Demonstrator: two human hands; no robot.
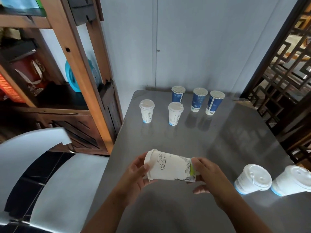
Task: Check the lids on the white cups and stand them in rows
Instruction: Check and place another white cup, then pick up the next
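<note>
I hold a white lidded cup (170, 167) sideways above the near part of the steel table (193, 142), lid end to the left. My left hand (134, 175) grips the lid end and my right hand (210, 175) grips the base. Two white lidded cups stand upright farther back, one at the left (147, 111) and one to its right (175, 114). Two more white lidded cups (252, 179) (292, 181) stand at the near right edge.
Three blue lidded cups (178, 95) (198, 100) (214, 103) stand in a row at the back of the table. A wooden shelf unit (75, 73) is on the left, a grey chair (50, 174) at the near left, a lattice screen (286, 73) on the right.
</note>
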